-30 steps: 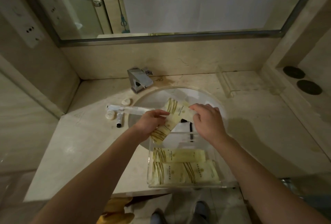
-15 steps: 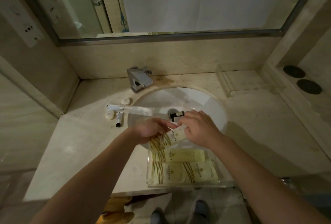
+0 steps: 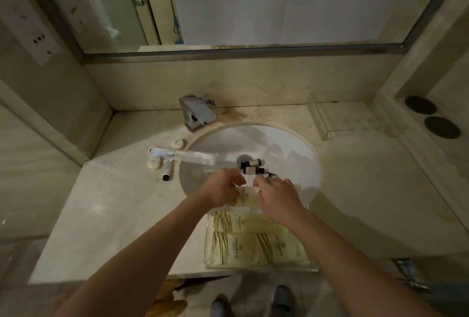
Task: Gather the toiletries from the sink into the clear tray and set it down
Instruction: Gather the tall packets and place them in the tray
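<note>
A clear tray [image 3: 258, 266] sits at the counter's front edge, partly over the white sink [image 3: 286, 144]. Two pale yellow packets [image 3: 256, 247] lie flat in it. My left hand [image 3: 220, 191] and my right hand [image 3: 275, 196] both pinch a third yellow packet [image 3: 246, 196] at its top edge, lowering it into the tray's far end. Two small dark bottles [image 3: 251, 167] lie by the drain in the basin, just beyond my fingers.
A chrome faucet [image 3: 196, 112] stands behind the sink. Left of the basin lie a long wrapped toothbrush [image 3: 182, 155], a small tube [image 3: 167, 169] and two round soaps [image 3: 153, 163]. A clear holder [image 3: 327, 119] sits at back right. Shoes show below the counter.
Both hands have brought the third yellow packet down from above the basin and turned it flat into the tray's far end. The small bottles by the drain are now uncovered.
</note>
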